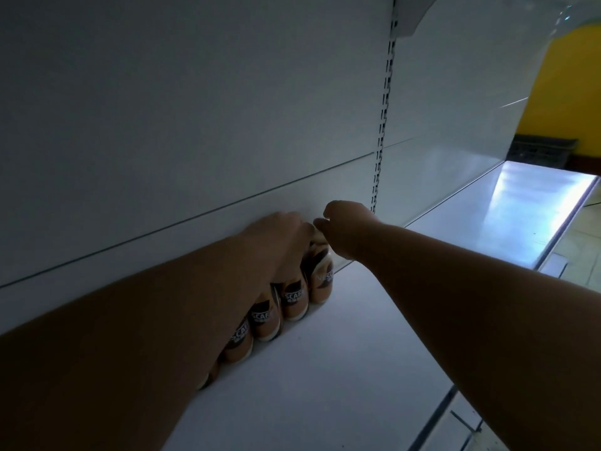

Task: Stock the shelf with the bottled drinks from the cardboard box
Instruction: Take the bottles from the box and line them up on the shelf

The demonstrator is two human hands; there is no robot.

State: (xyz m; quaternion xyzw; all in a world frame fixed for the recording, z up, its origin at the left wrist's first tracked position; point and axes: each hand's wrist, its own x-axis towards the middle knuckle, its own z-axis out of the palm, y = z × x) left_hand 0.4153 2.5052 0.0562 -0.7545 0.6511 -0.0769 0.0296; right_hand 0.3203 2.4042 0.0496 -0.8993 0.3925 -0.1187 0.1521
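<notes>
A row of several brown bottled coffee drinks (294, 299) stands on the white shelf (325, 369), tight against the back panel. My left hand (279, 236) lies over the tops of the bottles near the row's far end; my forearm hides the nearer ones. My right hand (346, 227) reaches in from the right, its fingers curled at the top of the last bottle (322, 281). Whether either hand truly grips a bottle is hidden. The cardboard box is out of view.
A slotted metal upright (382, 131) runs down the back panel just right of my hands. The shelf continues to the right (520, 216), brightly lit. A yellow wall (572, 92) and a dark crate (540, 151) lie beyond its far end.
</notes>
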